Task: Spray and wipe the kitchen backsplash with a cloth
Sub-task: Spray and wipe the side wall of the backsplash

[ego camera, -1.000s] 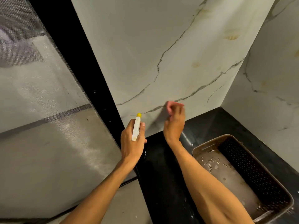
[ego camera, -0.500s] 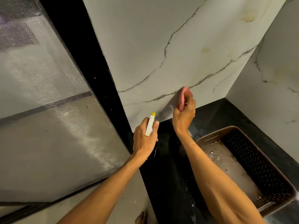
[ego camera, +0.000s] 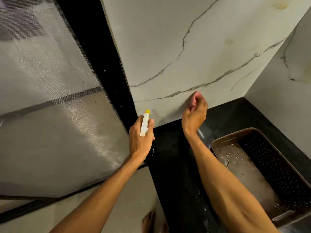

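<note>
Backsplash (ego camera: pixel 168 47) over black tabletop (ego camera: pixel 176 157). Left hand (ego camera: pixel 140 140) grips sprayer (ego camera: pixel 145 123), bottle hidden. Right hand (ego camera: pixel 195 115) pinches a mostly hidden cloth (ego camera: pixel 195 96).

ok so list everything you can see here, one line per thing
backsplash: one, white marble with grey veins, straight ahead
side wall: one, same marble, right, meets the backsplash in a corner
counter: one, black, below the backsplash
basket: one, brown, perforated, wet inside, on the counter at right
mesh screen: one, grey, left
frame: one, black, between mesh screen and backsplash
spray bottle: one, white with yellow tip, in the left hand
cloth: one, pink, low at the backsplash, in the right hand
foot: one, bare, bottom edge
left hand: grips the spray bottle
right hand: holds the cloth
</note>
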